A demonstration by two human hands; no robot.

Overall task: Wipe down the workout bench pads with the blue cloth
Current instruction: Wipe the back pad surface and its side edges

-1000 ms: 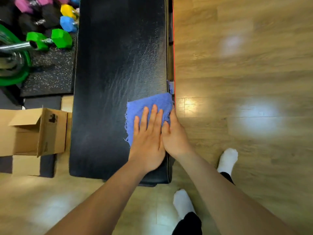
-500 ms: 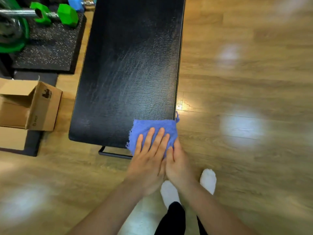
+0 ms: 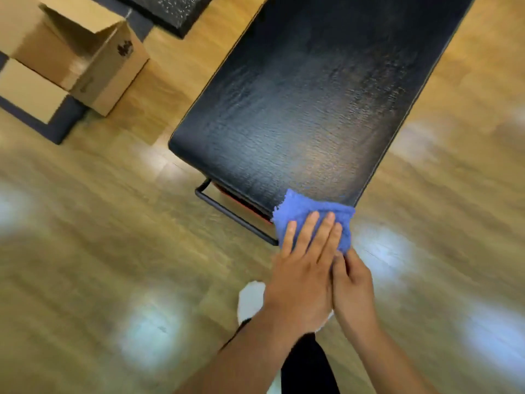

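Note:
The black padded bench pad (image 3: 306,103) runs from the upper right down to its near end at the centre. A blue cloth (image 3: 301,209) lies over the pad's near right corner and hangs past the edge. My left hand (image 3: 304,268) lies flat on the cloth with straight fingers. Beside it, my right hand (image 3: 352,285) touches the cloth's lower right edge; its fingertips are hidden under the cloth and the left hand. The frame is blurred.
An open cardboard box (image 3: 71,52) stands on the wooden floor (image 3: 113,251) at the upper left, by a dark mat (image 3: 170,9). The bench's black metal foot bar (image 3: 233,214) sticks out below the pad's end. My white sock (image 3: 250,302) is under my hands.
Both hands have dragged the cloth down the pad's right side to its near corner and over the end. The view has swung, so the bench now lies diagonally.

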